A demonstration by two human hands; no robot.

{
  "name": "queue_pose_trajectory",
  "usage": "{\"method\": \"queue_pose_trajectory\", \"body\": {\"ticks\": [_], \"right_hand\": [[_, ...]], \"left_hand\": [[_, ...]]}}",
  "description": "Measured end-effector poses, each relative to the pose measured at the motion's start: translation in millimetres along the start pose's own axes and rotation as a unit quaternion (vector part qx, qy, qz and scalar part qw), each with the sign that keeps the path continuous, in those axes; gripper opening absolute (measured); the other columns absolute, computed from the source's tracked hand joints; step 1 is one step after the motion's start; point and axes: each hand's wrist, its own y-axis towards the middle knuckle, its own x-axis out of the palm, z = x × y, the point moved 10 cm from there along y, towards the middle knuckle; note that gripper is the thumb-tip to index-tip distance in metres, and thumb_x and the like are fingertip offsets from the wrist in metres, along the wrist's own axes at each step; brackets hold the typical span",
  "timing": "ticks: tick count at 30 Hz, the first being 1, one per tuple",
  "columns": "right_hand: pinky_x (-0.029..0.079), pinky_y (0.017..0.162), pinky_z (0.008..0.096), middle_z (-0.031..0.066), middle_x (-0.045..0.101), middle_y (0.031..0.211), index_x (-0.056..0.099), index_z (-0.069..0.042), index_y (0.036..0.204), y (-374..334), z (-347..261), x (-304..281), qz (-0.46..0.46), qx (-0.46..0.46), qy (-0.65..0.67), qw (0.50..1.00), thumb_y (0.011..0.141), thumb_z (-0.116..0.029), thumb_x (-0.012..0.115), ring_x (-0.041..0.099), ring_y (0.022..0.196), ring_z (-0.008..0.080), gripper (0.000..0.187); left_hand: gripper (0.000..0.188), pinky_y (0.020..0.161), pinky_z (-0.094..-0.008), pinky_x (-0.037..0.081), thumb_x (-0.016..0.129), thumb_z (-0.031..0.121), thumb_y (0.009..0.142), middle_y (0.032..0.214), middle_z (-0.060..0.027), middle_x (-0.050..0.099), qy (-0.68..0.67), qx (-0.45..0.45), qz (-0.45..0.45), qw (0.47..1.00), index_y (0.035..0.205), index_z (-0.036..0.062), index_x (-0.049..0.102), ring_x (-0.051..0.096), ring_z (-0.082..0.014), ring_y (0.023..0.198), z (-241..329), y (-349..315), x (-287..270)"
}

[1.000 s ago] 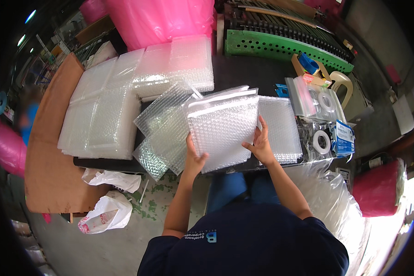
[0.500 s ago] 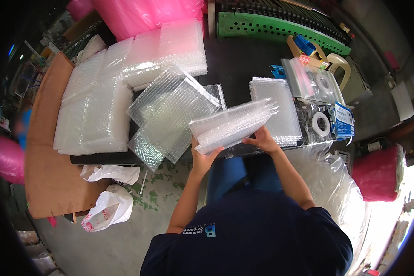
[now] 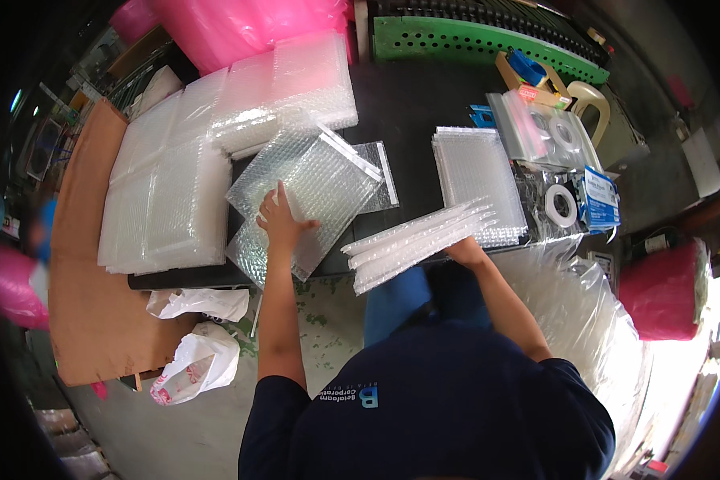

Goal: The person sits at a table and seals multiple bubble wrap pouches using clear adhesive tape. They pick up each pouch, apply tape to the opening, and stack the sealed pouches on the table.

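My left hand (image 3: 284, 222), fingers spread, lies over the loose bubble wrap pouches (image 3: 328, 188) in the middle of the dark table. Several of these clear pouches overlap at angles, some with a white strip along one edge. My right hand (image 3: 466, 250) grips a small bundle of bubble wrap pouches (image 3: 416, 240) at its right end, with most of the fingers hidden by the bundle. That bundle hangs tilted over the table's front edge. Just beyond my right hand, a neat stack of bubble wrap pouches (image 3: 480, 184) lies on the table.
Large piles of bubble wrap (image 3: 168, 192) cover the table's left side, beside a brown cardboard sheet (image 3: 88, 288). Tape rolls (image 3: 560, 206), clear bags and a blue-and-white packet (image 3: 600, 200) lie at the right. A green perforated rail (image 3: 480, 48) runs behind. White plastic bags (image 3: 200, 364) hang at lower left.
My left hand has let go of the bundle and moved left onto the loose pouches. My right hand keeps the bundle, which has dipped slightly toward me.
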Motion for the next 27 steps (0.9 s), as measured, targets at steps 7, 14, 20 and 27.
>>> {"method": "queue_pose_trajectory", "body": {"ticks": [7, 14, 20, 27], "right_hand": [[0.044, 0.092, 0.0360, 0.0129, 0.061, 0.111, 0.059, -0.001, 0.111, -3, 11, -2, -0.058, -0.162, 0.063, 0.983, 0.081, -0.006, 0.067, 0.055, 0.108, 0.0222, 0.031], [0.033, 0.105, 0.0347, 0.0035, 0.052, 0.128, 0.046, -0.004, 0.128, 3, -24, 30, -0.043, -0.001, 0.197, 0.979, 0.078, 0.003, 0.072, 0.045, 0.121, 0.0163, 0.057], [0.029, 0.108, 0.0348, 0.0093, 0.047, 0.130, 0.034, -0.001, 0.136, 24, -45, 24, 0.056, -0.089, 0.258, 0.960, 0.077, 0.005, 0.070, 0.039, 0.126, 0.0183, 0.070], [0.030, 0.107, 0.0330, 0.0089, 0.045, 0.133, 0.032, -0.001, 0.139, 30, -10, 18, -0.011, -0.019, 0.089, 0.996, 0.073, 0.006, 0.073, 0.039, 0.126, 0.0180, 0.078]], "left_hand": [[0.053, 0.078, -0.0363, 0.046, 0.081, 0.025, 0.069, 0.108, -0.0144, 0.059, -0.208, 0.033, -0.126, 0.969, 0.110, 0.0060, 0.053, 0.058, -0.0218, 0.090, 15, 19, -48], [0.037, 0.089, -0.0325, 0.043, 0.060, 0.013, 0.090, 0.113, -0.0133, 0.060, -0.522, 0.096, -0.069, 0.845, 0.123, -0.0006, 0.050, 0.058, -0.0199, 0.099, 68, -75, -79], [0.070, 0.093, -0.0352, 0.043, 0.075, 0.025, 0.079, 0.122, -0.0164, 0.054, -0.562, 0.130, -0.070, 0.814, 0.132, -0.0037, 0.039, 0.055, -0.0240, 0.106, 75, -87, 6], [0.065, 0.088, -0.0361, 0.047, 0.083, 0.015, 0.071, 0.109, -0.0140, 0.059, -0.587, 0.113, -0.075, 0.798, 0.122, -0.0051, 0.047, 0.058, -0.0230, 0.101, 109, -95, 13]]}}
